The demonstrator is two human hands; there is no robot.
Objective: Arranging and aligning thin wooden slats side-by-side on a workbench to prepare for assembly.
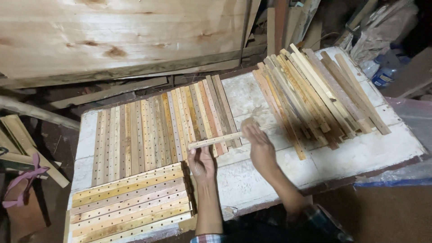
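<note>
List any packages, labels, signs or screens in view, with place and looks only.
Plastic bottle: far right, beyond the white table, lying among clutter; clear with a blue label band.
Crumpled plastic wrapping: top right corner, greyish, shapeless.
No signs or screens show.

A large plywood sheet (121,33) leans behind a worn white-painted table (369,150) in a cluttered workshop. Offcut boards (108,92) lie on the floor between them. At right, a blue-labelled plastic bottle (382,74) rests among crumpled plastic wrapping (382,31); at left, a pink strap (24,182) drapes over loose planks (22,141).
</note>
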